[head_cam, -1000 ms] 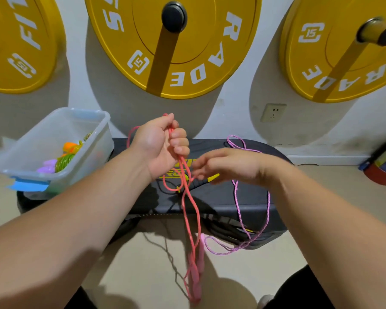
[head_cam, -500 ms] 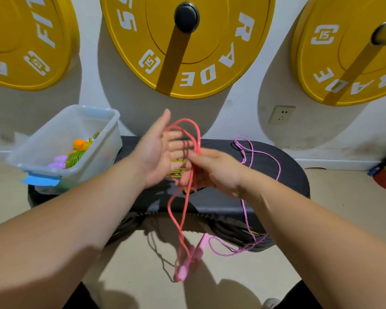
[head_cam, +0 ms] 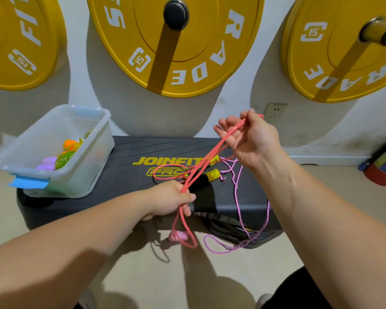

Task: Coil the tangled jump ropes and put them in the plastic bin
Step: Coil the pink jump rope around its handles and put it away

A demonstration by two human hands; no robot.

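A red jump rope (head_cam: 206, 162) stretches in several strands between my two hands above the black step platform (head_cam: 129, 157). My left hand (head_cam: 172, 200) grips the strands low, near the platform's front edge. My right hand (head_cam: 249, 136) is raised at the back right and pinches the upper loop. The rope's pink handles (head_cam: 177, 236) dangle below my left hand. A thin pink-purple rope (head_cam: 237, 190) lies tangled on the platform and hangs over its front. A black handle with a yellow end (head_cam: 206, 178) lies under the red strands. The clear plastic bin (head_cam: 91, 152) stands at the left.
The bin holds a green coiled rope (head_cam: 65, 157) with orange and purple handles. Yellow weight plates (head_cam: 176, 41) hang on the wall behind. A wall socket (head_cam: 275, 112) is at the back right, a red object (head_cam: 381, 166) at the far right edge. Beige floor lies in front.
My right hand has risen up and to the right, pulling a long loop of red rope. My left hand has dropped and closed on the strands. The pink handles have risen.
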